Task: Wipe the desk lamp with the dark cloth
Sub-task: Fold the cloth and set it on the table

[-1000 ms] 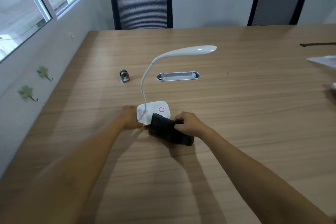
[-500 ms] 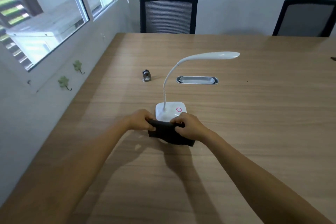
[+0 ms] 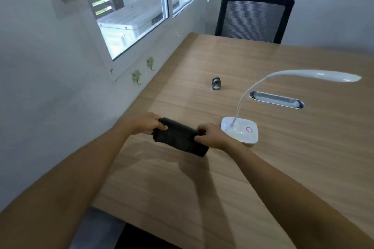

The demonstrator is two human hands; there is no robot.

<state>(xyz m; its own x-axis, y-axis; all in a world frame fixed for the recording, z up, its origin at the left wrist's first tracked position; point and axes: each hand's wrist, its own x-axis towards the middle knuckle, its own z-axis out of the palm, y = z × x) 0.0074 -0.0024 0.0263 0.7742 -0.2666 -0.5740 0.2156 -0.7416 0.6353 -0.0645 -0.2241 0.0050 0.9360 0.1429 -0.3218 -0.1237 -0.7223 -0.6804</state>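
A white desk lamp (image 3: 240,131) with a curved neck and a long head stands on the wooden table (image 3: 283,178); its square base has a pink ring. The dark cloth (image 3: 180,139) is folded and held just above the table, left of the lamp base. My left hand (image 3: 148,125) grips the cloth's left end. My right hand (image 3: 212,136) grips its right end, close to the lamp base but apart from it.
A small metal object (image 3: 216,83) sits further back on the table. A silver cable slot (image 3: 277,100) lies behind the lamp. A black mesh chair (image 3: 254,18) stands at the far edge. The wall with a window (image 3: 137,16) runs along the table's left side.
My left hand left the lamp base and took hold of the cloth. Both hands moved the cloth left, away from the base. The view swung left.
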